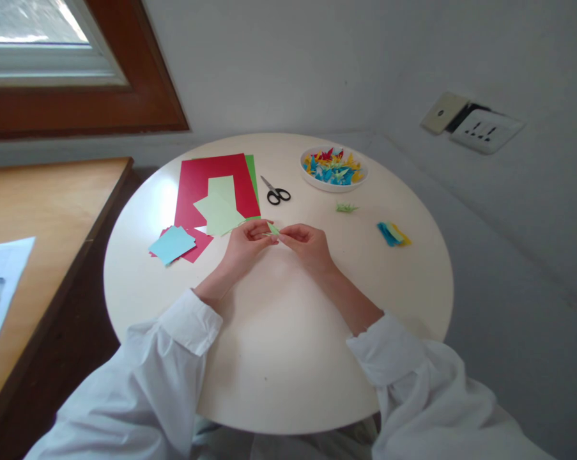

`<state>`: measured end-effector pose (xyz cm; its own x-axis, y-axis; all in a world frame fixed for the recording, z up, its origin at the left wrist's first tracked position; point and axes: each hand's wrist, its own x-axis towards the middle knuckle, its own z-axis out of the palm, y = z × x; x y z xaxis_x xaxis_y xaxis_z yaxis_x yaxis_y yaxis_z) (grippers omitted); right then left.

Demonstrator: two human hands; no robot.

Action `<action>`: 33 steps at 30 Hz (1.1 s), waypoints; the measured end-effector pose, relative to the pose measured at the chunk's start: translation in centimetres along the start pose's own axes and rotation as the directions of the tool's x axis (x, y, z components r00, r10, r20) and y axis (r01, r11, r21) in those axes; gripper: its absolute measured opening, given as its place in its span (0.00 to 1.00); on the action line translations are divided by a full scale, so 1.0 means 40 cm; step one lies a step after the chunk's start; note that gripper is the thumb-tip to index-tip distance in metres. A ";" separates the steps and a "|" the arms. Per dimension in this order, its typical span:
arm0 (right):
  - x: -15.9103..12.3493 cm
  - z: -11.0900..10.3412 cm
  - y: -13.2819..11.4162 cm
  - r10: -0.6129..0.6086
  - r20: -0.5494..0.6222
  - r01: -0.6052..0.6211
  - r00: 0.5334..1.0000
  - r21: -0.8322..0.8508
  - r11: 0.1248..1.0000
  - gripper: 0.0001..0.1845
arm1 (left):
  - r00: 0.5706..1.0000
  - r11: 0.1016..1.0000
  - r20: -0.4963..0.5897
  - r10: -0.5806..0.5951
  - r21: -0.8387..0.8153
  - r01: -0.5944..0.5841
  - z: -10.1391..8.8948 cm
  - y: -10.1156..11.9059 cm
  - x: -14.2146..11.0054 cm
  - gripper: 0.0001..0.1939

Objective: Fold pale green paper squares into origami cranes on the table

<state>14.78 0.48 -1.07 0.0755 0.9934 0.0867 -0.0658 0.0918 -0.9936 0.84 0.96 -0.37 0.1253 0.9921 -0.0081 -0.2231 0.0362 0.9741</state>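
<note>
Between my two hands is a small piece of folded light green paper [273, 228], held above the middle of the round white table [288, 358]. My left hand [250, 239] pinches it from the left, fingers closed. From the right, my right hand [307, 243] grips its edge between thumb and forefinger. The fingers hide part of the folds. Just beyond my left hand lie pale green paper sheets [220, 204] on a large red sheet [192, 179], with a green sheet [252, 172] partly underneath.
Black-handled scissors [275, 193] lie behind my hands. A white dish [333, 187] of colourful folded paper pieces stands at the back right. Nearer are a green folded paper piece [346, 208] and small coloured papers [392, 234]. Light blue squares [172, 245] lie left.
</note>
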 end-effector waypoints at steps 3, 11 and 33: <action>0.002 0.001 0.003 -0.009 -0.008 0.009 1.000 0.011 1.000 0.07 | 1.000 1.000 0.015 0.003 0.028 -0.004 -0.001 0.001 0.000 0.17; 0.003 0.002 0.010 0.049 0.050 -0.054 0.998 0.091 0.994 0.11 | 0.999 0.990 0.029 0.042 0.134 -0.045 -0.007 -0.002 0.000 0.13; -0.008 0.008 0.005 -0.138 -0.056 0.138 0.989 -0.006 0.990 0.08 | 0.996 0.991 -0.071 0.053 -0.122 -0.061 0.005 -0.004 -0.002 0.22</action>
<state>14.43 0.21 -1.26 0.1395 0.9656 0.2193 -0.0492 0.2280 -0.9724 1.06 0.83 -0.48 0.0445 0.9986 0.0273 -0.3464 -0.0102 0.9380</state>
